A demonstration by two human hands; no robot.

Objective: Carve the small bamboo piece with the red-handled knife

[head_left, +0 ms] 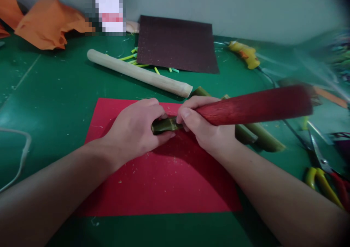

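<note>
My left hand [139, 126] is closed around a short piece of green bamboo [165, 126], low over a red sheet [164, 181]. In my right hand [205, 124] is a tool with a thick red handle [257, 106], which points up and to the right, its far end blurred. The tool's working end is hidden by my fingers, where it meets the bamboo's right part. My right fingertips are close to the bamboo; whether they touch it I cannot tell. Small pale shavings lie scattered on the red sheet.
A peeled pale stick [139, 73] lies behind my hands. Farther back are a dark sheet [177, 44] over glue sticks, a yellow glue gun [244, 54] and orange crumpled paper [49, 22]. More green bamboo pieces [262, 135] and scissors [322, 163] lie to the right.
</note>
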